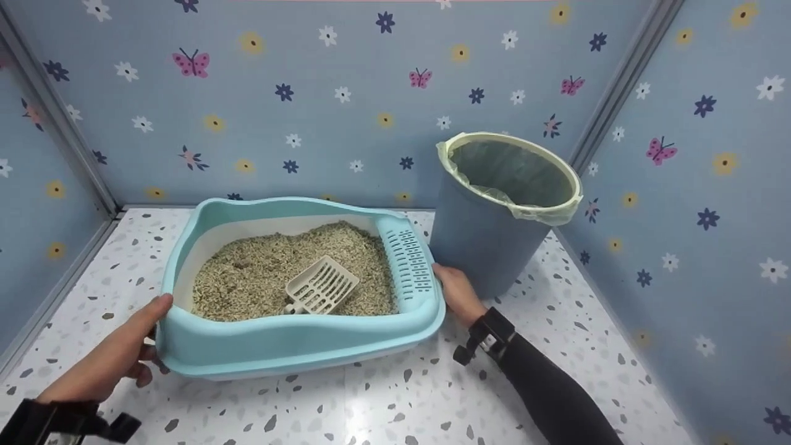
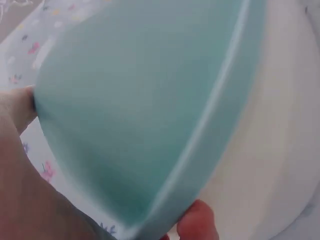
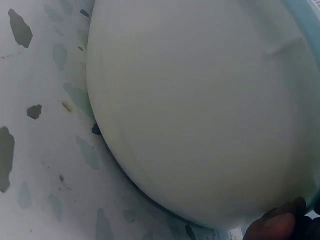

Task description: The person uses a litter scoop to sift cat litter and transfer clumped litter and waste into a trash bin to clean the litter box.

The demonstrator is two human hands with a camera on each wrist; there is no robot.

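A light blue and white litter box (image 1: 290,340) stands on a speckled surface, holding tan pellet litter (image 1: 241,287). On the litter lies a beige slotted scoop (image 1: 324,285), its handle partly hidden behind the front rim. My left hand (image 1: 114,352) grips the box's left front corner, thumb over the rim and fingers beneath; the left wrist view shows a fingertip (image 2: 197,222) under the blue edge. At the right end, my right hand (image 1: 458,295) holds the rim, with fingers (image 3: 277,226) curled below it in the right wrist view.
Close behind my right hand stands a grey-blue bin (image 1: 488,247) with a pale liner folded over its rim. Blue walls (image 1: 346,130) with flowers and butterflies enclose the back and both sides. The speckled white surface (image 1: 371,402) extends in front of the box.
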